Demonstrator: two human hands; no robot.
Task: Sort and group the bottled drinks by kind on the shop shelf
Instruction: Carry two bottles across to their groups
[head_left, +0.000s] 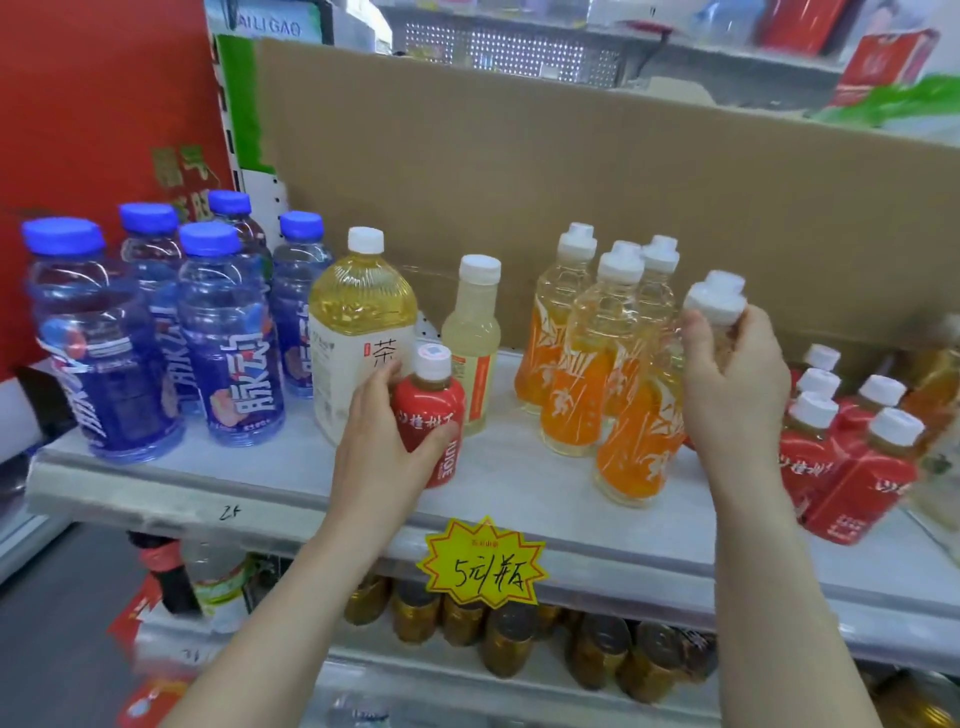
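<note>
My left hand (382, 441) grips a small red-labelled bottle (431, 410) with a white cap, standing on the pale shelf (291, 483) beside a big yellow tea bottle (358, 332). My right hand (737, 395) holds an orange-labelled bottle (641, 452) by its neck, just under the white cap (716, 299). Three more orange-labelled bottles (582, 364) stand behind it. Several blue bottles (156, 332) are grouped at the left. Several red-labelled bottles (852, 467) stand at the right. A pale cloudy bottle (472, 343) stands behind the small red one.
A cardboard sheet (571, 182) backs the shelf. A yellow starburst price tag (483, 561) hangs on the front edge. Gold cans (509, 639) fill the shelf below. A red panel (104, 104) rises at the left.
</note>
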